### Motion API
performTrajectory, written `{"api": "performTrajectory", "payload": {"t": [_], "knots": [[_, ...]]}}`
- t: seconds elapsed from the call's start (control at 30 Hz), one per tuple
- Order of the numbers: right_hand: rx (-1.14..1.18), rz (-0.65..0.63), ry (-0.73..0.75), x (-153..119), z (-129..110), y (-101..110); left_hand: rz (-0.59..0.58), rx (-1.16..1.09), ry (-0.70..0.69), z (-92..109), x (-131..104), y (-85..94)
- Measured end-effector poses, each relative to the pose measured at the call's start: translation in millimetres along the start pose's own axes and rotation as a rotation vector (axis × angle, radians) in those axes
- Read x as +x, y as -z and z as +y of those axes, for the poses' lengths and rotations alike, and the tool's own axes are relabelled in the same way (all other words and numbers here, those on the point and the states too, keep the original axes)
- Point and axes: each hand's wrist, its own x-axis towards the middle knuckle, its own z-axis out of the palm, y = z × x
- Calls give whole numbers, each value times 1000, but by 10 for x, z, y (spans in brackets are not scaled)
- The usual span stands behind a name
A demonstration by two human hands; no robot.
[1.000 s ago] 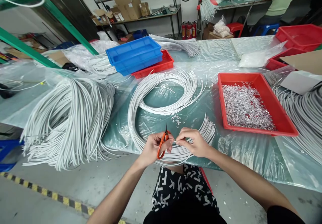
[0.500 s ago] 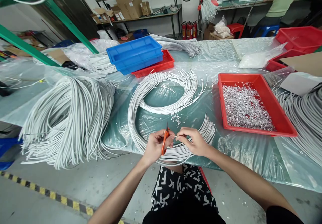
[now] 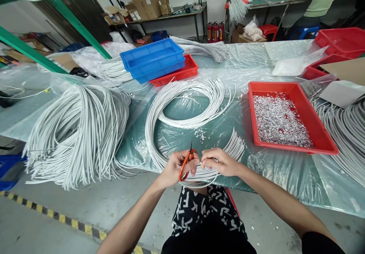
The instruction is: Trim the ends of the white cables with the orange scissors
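Observation:
My left hand [image 3: 174, 167] is closed around orange-handled scissors [image 3: 184, 167], whose dark pointed blades stick up past the fingers. Its thumb and fingertips meet close to my right hand [image 3: 221, 162]. The right fingers are pinched on the thin end of a white cable, small and mostly hidden by the fingertips. Both hands are above the lower part of a coil of white cables [image 3: 151, 132] at the table's front edge. Several cut cable ends fan out just right of my right hand. Small white scraps [image 3: 200, 134] lie on the table beyond the hands.
A red tray [image 3: 322, 140] of small shiny metal pieces stands at right. A big grey-white cable bundle [image 3: 85, 132] hangs over the edge at left. Blue trays [image 3: 154, 62] rest on a red one behind the coil. More cables [image 3: 342, 128] lie far right. A person [image 3: 322, 1] sits behind.
The scissors have tilted slightly, with their handle a little further left. My right fingers have curled in more at the cable end. The view has shifted slightly.

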Motion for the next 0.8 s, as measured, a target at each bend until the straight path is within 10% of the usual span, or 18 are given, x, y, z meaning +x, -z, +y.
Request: {"api": "performTrajectory", "payload": {"t": [0.8], "knots": [[-9, 325, -14, 45, 61, -68, 277, -5, -14, -15, 88, -75]]}}
